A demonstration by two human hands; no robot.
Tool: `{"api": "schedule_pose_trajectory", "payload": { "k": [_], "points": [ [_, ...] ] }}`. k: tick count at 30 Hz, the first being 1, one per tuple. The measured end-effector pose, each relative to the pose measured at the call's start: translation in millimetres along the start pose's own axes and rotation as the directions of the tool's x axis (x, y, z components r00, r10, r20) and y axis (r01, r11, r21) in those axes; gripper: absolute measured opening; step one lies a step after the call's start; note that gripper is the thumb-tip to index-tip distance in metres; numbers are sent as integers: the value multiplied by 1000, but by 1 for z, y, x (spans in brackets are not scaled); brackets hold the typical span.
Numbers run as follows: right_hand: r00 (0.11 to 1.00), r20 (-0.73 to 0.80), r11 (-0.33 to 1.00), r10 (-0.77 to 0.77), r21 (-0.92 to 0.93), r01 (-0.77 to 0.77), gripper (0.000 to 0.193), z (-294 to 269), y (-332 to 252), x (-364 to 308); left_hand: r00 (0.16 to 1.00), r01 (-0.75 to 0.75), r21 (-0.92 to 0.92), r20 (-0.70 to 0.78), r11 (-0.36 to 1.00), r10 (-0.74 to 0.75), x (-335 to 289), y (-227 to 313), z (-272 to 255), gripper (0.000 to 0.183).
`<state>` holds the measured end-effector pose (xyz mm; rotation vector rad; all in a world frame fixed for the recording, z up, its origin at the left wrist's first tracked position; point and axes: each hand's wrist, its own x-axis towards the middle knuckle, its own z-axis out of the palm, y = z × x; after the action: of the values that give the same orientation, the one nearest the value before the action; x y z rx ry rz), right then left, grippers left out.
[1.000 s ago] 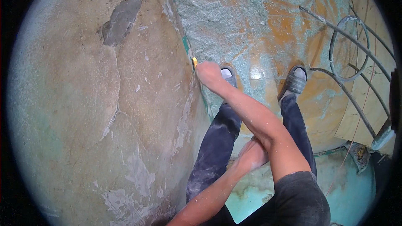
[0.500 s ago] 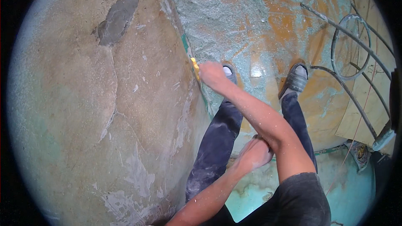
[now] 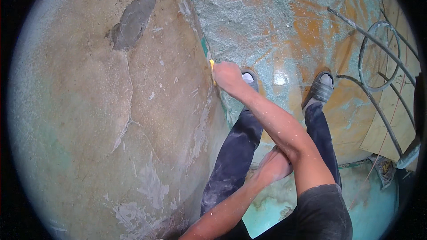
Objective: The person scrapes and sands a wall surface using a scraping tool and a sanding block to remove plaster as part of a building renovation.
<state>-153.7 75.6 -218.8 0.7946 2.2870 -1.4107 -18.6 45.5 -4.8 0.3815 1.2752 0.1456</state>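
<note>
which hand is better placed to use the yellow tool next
Right, most likely: the right hand holds the yellow tool by the wall; the left hand is partly hidden under the right arm.

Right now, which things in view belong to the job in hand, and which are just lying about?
In the job:
- yellow tool, in the right hand
- wall, at whose base edge it sits

Apparently lying about:
- grey ring
- curved grey bars
- crumpled bag-like bundle
</note>
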Motion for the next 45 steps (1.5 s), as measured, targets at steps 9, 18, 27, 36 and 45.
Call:
{"api": "schedule_pose_trajectory", "payload": {
  "k": [9,18,27,36,45],
  "points": [
    [984,168,996,59,55,-69,28,-19,-4,12,997,-31,16,-70,999,33,1,6,2,31],
    [990,119,988,75,128,-90,20,-11,4,-4,998,3,31,58,1000,-5,-4,20,-6,38],
    [997,34,993,67,92,-70,24,1,-5,-11,985,-170,91,-18,981,173,-2,-5,22,45],
    [994,31,989,104,107,-107,22,12,-23,-8,997,-72,-185,-53,980,63,-10,-23,39,50],
    [1000,-27,999,11,53,-9,17,12,-20,-16,992,-122,-21,-29,992,121,0,-9,26,40]
  ]
}}
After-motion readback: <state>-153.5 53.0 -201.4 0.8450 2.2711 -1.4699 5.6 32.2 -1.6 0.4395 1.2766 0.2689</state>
